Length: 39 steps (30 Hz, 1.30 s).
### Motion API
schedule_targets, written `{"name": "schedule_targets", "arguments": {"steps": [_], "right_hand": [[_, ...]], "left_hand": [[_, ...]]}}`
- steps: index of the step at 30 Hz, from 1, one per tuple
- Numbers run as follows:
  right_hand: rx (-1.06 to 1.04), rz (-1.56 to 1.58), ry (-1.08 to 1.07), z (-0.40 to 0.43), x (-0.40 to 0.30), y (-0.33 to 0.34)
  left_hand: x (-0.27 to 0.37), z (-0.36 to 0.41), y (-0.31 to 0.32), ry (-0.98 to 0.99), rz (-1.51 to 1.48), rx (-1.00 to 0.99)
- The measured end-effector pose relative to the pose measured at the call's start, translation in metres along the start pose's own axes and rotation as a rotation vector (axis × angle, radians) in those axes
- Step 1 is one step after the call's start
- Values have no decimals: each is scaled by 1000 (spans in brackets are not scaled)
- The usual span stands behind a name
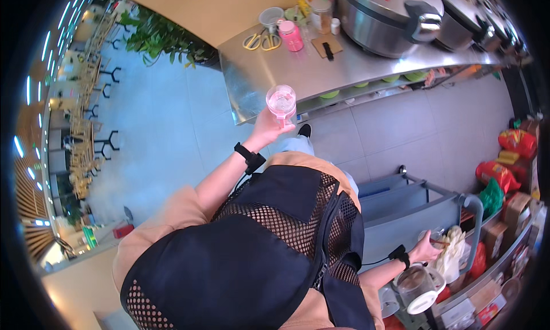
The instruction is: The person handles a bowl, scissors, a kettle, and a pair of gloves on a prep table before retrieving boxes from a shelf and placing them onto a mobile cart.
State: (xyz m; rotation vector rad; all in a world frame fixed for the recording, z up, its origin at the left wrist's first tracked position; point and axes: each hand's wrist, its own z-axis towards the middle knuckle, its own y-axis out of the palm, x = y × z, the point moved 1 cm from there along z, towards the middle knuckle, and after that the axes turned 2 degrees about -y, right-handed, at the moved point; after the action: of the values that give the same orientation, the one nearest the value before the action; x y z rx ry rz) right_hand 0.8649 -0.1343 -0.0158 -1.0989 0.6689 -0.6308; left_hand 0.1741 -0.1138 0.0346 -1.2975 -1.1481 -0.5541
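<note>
My left hand (267, 128) grips a clear cup with pink parts (281, 101), tilted toward me near the corner of a stainless steel counter (253, 72). Bubbles or clear liquid show inside it. Off to my right, my right hand (423, 249) reaches over the end of a grey cart. Its fingers are at a clear cup (436, 234), and whether they grip it is hard to see. A thin brown stick-like thing lies by the fingertips. Just below this hand stands a glass kettle (414, 282) with a white lid and handle. White gloves or a bunched white cloth (451, 248) lie beyond it.
The grey cart (399, 209) stands close at my right side. Large steel cookers (382, 20) line the counter, with scissors (262, 42), a pink jar (291, 36) and a bowl (271, 17) nearby. Boxes and red bags (496, 175) crowd the right. Plants (163, 37) grow beyond the counter.
</note>
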Motion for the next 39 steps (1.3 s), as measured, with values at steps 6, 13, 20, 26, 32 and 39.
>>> {"name": "schedule_targets", "arguments": {"steps": [6, 13, 20, 26, 32, 39], "right_hand": [[40, 132, -323, -51, -149, -57], [-222, 595, -751, -167, -299, -51], [-819, 744, -880, -293, -433, -64], [-803, 665, -1320, -350, -521, -87], [-798, 650, -1447, -381, -568, -82], [-865, 641, -1426, -403, -592, -83]], "left_hand": [[-42, 34, -67, 76, 16, 254], [-120, 122, -159, 5, -92, 389], [-162, 231, -244, 33, -192, 551], [-221, 305, -285, -54, -128, 458], [-219, 333, -282, 3, 26, 571], [-237, 345, -285, 18, 130, 559]]}}
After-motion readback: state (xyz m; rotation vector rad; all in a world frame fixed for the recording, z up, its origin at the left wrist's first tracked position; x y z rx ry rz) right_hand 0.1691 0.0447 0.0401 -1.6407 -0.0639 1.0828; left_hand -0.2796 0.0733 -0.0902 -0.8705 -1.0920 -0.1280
